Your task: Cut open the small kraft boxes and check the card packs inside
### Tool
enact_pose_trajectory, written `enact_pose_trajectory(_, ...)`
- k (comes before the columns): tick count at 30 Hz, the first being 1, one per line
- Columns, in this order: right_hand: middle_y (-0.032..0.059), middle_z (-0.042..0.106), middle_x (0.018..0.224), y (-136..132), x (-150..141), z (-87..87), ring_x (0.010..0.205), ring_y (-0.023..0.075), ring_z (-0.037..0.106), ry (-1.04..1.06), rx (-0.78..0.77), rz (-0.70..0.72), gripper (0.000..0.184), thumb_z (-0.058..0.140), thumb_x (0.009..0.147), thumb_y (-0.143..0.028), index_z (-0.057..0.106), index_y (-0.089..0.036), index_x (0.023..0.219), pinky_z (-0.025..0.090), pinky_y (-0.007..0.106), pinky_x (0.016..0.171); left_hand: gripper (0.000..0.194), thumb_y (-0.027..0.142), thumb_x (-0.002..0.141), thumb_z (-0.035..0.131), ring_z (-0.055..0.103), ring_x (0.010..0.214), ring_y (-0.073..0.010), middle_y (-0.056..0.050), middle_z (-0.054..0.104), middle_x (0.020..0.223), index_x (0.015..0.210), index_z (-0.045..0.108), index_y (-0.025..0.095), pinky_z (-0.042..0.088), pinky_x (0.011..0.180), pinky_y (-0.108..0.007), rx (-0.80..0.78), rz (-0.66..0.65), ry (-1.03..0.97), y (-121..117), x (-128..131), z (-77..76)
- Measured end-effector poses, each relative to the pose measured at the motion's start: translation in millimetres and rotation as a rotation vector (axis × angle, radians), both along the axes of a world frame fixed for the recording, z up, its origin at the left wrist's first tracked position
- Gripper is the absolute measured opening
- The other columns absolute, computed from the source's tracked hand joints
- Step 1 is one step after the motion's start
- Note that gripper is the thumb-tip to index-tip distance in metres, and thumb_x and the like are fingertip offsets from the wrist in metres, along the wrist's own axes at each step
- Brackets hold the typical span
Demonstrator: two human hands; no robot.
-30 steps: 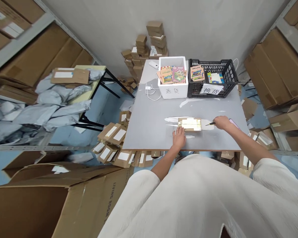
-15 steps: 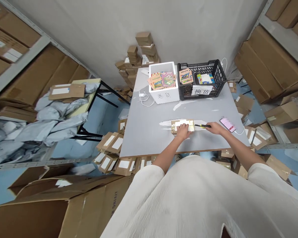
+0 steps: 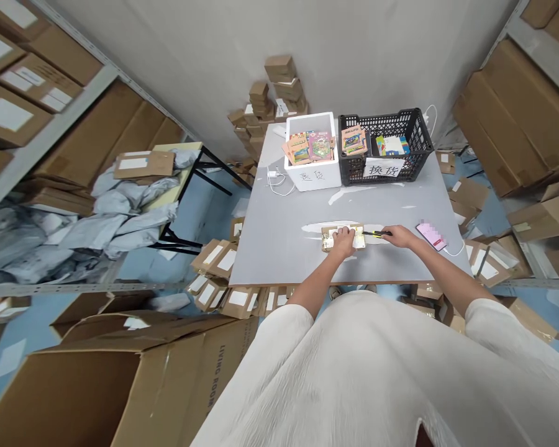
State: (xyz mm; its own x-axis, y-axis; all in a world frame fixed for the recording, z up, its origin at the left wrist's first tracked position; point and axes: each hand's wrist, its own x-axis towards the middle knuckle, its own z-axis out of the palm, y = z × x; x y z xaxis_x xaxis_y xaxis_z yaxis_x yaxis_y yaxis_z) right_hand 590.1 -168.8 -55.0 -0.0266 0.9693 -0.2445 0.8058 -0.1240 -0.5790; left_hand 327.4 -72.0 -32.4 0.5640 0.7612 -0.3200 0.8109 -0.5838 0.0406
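Observation:
A flat brown cardboard parcel [image 3: 328,236] with pale tape lies on the grey table [image 3: 279,236] near its front edge. My left hand [image 3: 344,241] rests flat on top of the parcel, fingers stretched over it. My right hand [image 3: 400,236] is closed around a yellow-and-black utility knife [image 3: 376,233], whose tip touches the parcel's right end.
A pink phone [image 3: 431,236] lies right of my right hand. At the table's back stand a white foam box [image 3: 313,175] and a black plastic crate [image 3: 386,158], both with colourful booklets. Small parcels [image 3: 223,279] litter the floor; a big open carton [image 3: 97,385] stands at lower left.
My left hand slid from the parcel's near left corner onto its top. The knife in my right hand moved left to the parcel's right end. The camera shifted.

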Motion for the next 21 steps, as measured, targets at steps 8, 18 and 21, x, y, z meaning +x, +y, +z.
enact_pose_trajectory(8, 0.0088, 0.082, 0.111, 31.2, -7.8, 8.8, 0.098, 0.0272, 0.071, -0.159, -0.034, 0.136, 0.035, 0.054, 0.101, -0.039, 0.082, -0.029, 0.120, 0.043, 0.031, 0.070, 0.062, 0.026, 0.085, 0.089, 0.049, 0.142, -0.0334, -0.013, 0.055, 0.147, 0.137, 0.055, 0.028, 0.030, 0.121, -0.048, 0.068, -0.021, -0.032, -13.6, -7.3, -4.9)
enact_pose_trajectory(18, 0.0055, 0.078, 0.085, 18.8, 3.0, -15.0, 0.076, 0.0183, 0.070, 0.354, -0.241, 0.113, 0.041, 0.063, 0.094, -0.061, 0.075, -0.021, 0.091, 0.051, 0.027, 0.066, 0.058, 0.027, 0.087, 0.089, 0.051, 0.139, -0.0333, -0.014, 0.055, 0.146, 0.134, 0.056, 0.025, 0.033, 0.115, -0.044, 0.051, 0.001, -0.047, -10.6, -8.1, -6.2)
enact_pose_trajectory(21, 0.0050, 0.078, 0.085, 2.7, 3.1, -20.9, 0.076, 0.0183, 0.071, 0.443, -0.299, 0.119, 0.041, 0.066, 0.092, -0.062, 0.074, -0.022, 0.091, 0.053, 0.026, 0.065, 0.058, 0.027, 0.088, 0.086, 0.052, 0.139, -0.0321, -0.014, 0.055, 0.148, 0.136, 0.054, 0.025, 0.034, 0.114, -0.043, 0.040, 0.007, -0.047, -8.9, -7.1, -5.1)
